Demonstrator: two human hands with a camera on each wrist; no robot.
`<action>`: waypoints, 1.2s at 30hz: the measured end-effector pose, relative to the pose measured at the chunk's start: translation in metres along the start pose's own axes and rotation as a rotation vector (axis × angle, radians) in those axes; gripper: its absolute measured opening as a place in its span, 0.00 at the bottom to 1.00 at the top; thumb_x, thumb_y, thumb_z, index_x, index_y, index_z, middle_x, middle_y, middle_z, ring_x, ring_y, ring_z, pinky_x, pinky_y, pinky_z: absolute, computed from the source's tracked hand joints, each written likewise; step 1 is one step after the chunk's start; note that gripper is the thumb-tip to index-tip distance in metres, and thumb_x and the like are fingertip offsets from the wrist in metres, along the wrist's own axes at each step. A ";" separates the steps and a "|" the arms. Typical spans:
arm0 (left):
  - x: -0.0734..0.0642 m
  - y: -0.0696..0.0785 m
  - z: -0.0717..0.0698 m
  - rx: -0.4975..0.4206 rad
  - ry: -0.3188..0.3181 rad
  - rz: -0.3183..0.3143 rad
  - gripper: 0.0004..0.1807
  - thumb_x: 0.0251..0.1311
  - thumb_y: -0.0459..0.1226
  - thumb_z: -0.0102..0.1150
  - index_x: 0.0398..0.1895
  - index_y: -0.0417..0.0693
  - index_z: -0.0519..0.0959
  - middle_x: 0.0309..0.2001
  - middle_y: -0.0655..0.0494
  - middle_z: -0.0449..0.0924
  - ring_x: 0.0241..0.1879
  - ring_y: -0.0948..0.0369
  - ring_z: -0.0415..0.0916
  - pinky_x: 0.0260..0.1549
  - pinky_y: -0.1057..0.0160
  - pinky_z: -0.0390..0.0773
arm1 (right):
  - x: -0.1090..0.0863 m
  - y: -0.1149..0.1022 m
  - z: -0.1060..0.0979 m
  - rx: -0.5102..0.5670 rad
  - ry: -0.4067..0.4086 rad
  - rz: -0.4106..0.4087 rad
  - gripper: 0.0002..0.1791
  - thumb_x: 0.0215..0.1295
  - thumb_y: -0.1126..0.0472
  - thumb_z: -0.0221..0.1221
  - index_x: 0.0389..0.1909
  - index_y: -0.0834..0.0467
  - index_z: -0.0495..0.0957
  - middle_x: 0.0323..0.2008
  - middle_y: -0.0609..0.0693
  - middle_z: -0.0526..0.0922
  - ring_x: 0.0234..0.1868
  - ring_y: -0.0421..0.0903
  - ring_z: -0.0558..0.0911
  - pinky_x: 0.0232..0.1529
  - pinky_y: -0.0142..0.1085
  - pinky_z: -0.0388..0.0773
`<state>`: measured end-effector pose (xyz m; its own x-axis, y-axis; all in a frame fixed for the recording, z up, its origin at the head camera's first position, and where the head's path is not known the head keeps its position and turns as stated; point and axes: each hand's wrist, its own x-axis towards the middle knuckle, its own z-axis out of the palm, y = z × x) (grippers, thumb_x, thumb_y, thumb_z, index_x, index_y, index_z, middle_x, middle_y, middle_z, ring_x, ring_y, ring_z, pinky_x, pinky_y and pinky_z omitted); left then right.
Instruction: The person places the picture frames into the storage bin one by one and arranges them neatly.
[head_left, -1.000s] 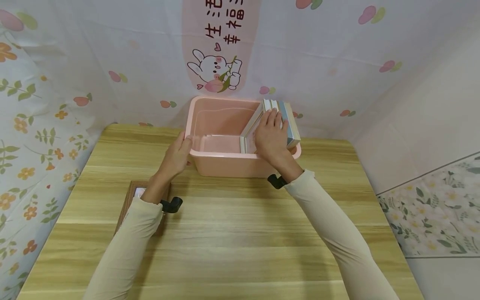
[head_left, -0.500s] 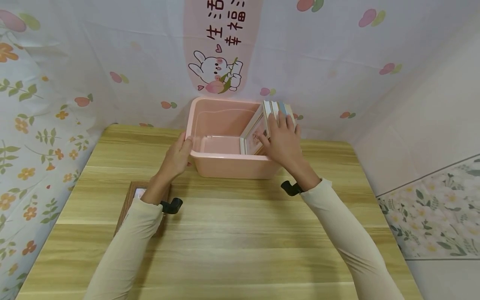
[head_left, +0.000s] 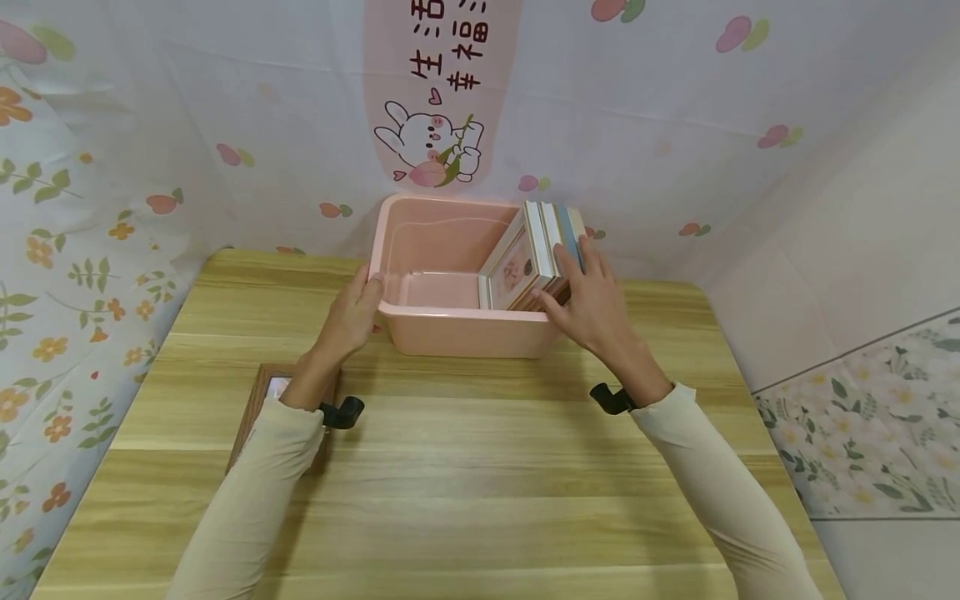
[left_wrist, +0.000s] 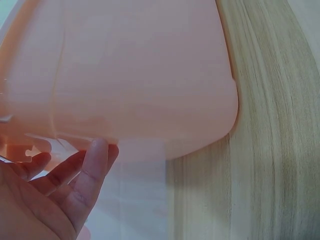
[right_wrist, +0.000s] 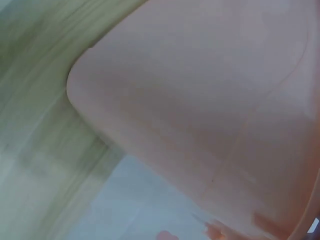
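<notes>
A pink plastic bin stands at the back of the table, in the head view. My left hand grips its left rim; the left wrist view shows the fingers against its wall. Several picture frames lean in its right half, among them a white picture frame showing a pink picture and a blue-edged one. Over the right end of the bin lies my right hand, spread, fingertips at the frames' near edges and thumb by the front rim. Right wrist view: mostly the bin's outer wall.
A brown picture frame lies on the wooden table, partly under my left forearm. Behind the bin hangs a patterned cloth with a rabbit print. A tiled wall rises on the right.
My right hand has slid rightwards and towards me, off the tops of the leaning frames to the bin's right end, uncovering more of the white frame. My left hand has stayed on the rim.
</notes>
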<state>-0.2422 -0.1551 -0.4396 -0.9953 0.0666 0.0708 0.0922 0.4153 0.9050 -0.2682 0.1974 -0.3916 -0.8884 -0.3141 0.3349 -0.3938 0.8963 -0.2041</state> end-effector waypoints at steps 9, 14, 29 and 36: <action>-0.001 0.000 0.001 -0.012 0.002 -0.007 0.31 0.76 0.54 0.27 0.71 0.47 0.62 0.56 0.35 0.73 0.44 0.44 0.75 0.24 0.59 0.83 | -0.005 0.000 0.008 0.160 0.088 0.050 0.37 0.63 0.50 0.62 0.69 0.63 0.65 0.71 0.70 0.58 0.67 0.71 0.65 0.60 0.66 0.68; -0.001 -0.001 0.001 -0.013 0.012 -0.004 0.31 0.76 0.54 0.28 0.72 0.47 0.61 0.57 0.35 0.73 0.45 0.44 0.75 0.24 0.60 0.83 | -0.006 -0.001 0.011 0.190 0.100 0.076 0.38 0.64 0.47 0.61 0.71 0.61 0.64 0.73 0.69 0.56 0.66 0.71 0.67 0.53 0.67 0.74; 0.000 0.000 0.000 -0.020 -0.003 -0.025 0.32 0.75 0.55 0.29 0.70 0.43 0.62 0.59 0.33 0.72 0.47 0.42 0.75 0.24 0.61 0.82 | -0.009 0.001 0.012 0.229 0.058 0.097 0.38 0.70 0.45 0.55 0.75 0.58 0.57 0.76 0.67 0.49 0.71 0.70 0.60 0.54 0.71 0.70; -0.002 0.001 -0.002 -0.031 -0.033 -0.041 0.34 0.76 0.57 0.27 0.76 0.47 0.57 0.64 0.34 0.68 0.54 0.42 0.72 0.27 0.61 0.82 | -0.009 0.002 0.012 0.222 0.045 0.085 0.35 0.74 0.47 0.49 0.76 0.58 0.55 0.75 0.68 0.49 0.71 0.70 0.59 0.58 0.70 0.67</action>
<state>-0.2407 -0.1569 -0.4380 -0.9966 0.0805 0.0196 0.0496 0.3903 0.9194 -0.2641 0.1985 -0.4066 -0.9111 -0.2217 0.3476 -0.3647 0.8266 -0.4286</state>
